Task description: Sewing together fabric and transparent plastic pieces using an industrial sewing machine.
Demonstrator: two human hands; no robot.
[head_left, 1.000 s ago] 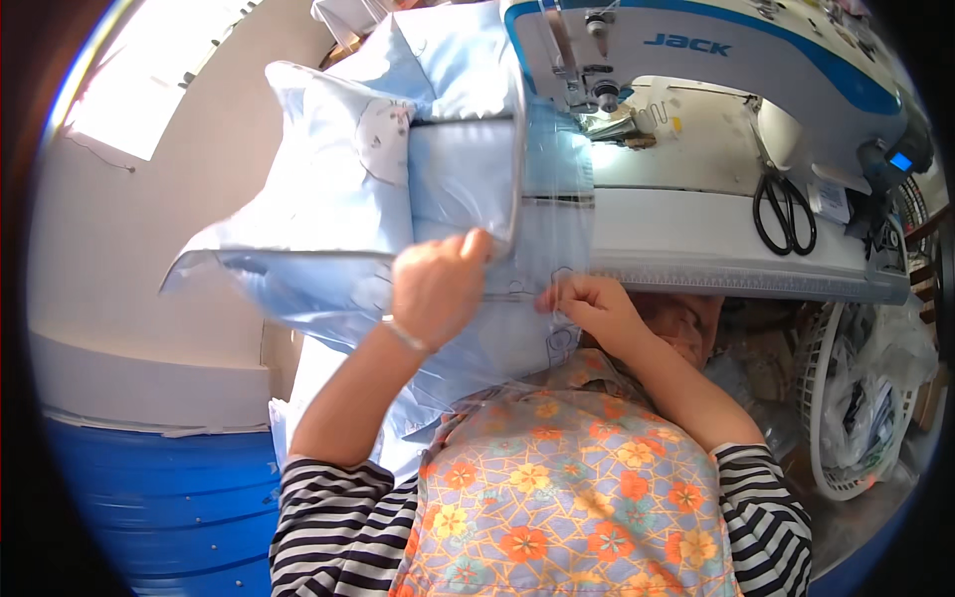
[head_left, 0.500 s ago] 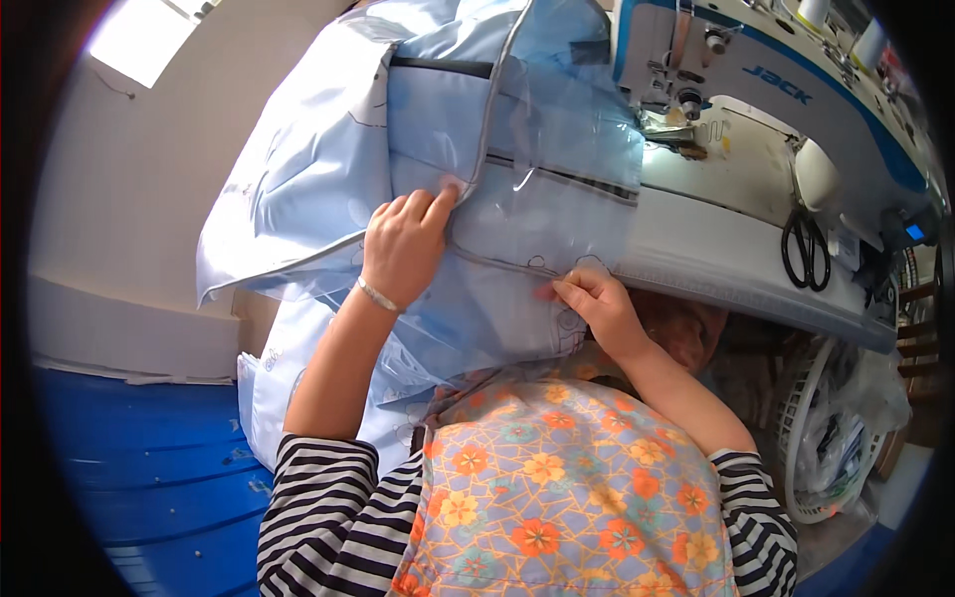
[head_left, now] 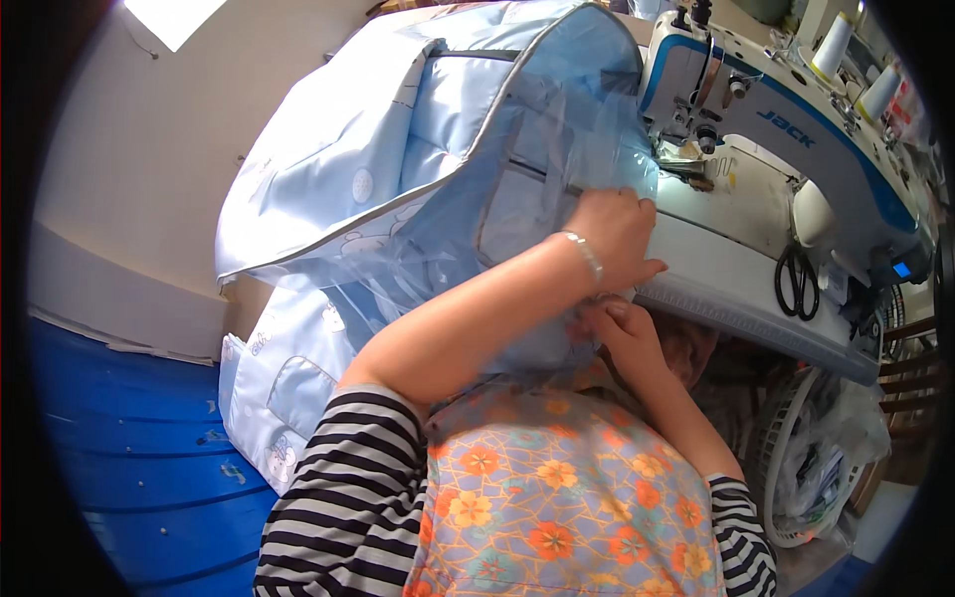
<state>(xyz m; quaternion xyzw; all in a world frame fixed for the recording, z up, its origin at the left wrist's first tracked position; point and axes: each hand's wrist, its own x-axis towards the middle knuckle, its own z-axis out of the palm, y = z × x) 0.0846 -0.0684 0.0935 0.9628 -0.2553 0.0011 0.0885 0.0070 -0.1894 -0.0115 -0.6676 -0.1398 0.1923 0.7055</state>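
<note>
A light blue padded bag (head_left: 398, 189) with grey piping and a clear plastic panel lies over the left end of a white and blue sewing machine (head_left: 796, 139). My left hand (head_left: 615, 231) rests flat on the clear panel, close to the needle, and wears a thin bracelet. Below it my right hand (head_left: 622, 333) pinches the lower edge of the bag against the front of the machine table (head_left: 756, 308). Both forearms cross in front of me over a floral apron.
Black scissors (head_left: 799, 282) lie on the machine bed to the right. Thread cones (head_left: 836, 45) stand behind the machine. More blue fabric (head_left: 288, 388) hangs down at the left over a blue floor. A plastic bag (head_left: 831, 458) hangs under the table at the right.
The bag has been swung to the right toward the needle. My left hand moved right along with it and now lies on the clear panel next to the needle.
</note>
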